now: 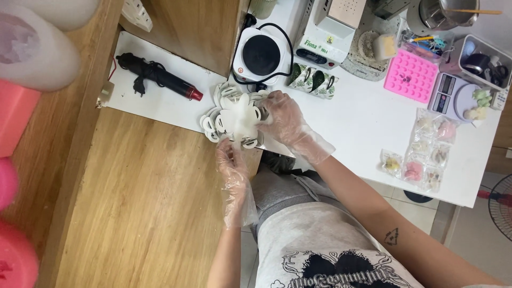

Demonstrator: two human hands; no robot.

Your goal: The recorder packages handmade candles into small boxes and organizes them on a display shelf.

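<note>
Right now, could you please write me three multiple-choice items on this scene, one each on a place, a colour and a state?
1. Where does the hot plate stand?
A. on the wooden floor
B. on the white table, beyond the white flower-shaped mould
C. on the pink tray

2. What colour is the silicone tray with round cavities?
A. pink
B. green
C. black

3. How are the hands covered?
A. bare
B. thick wool mittens
C. thin clear plastic gloves

Answers: 1 B, it sits on the white table past the mould. 2 A, it shows pink. 3 C, the left hand and right hand both wear clear film gloves while touching the mould.
</note>
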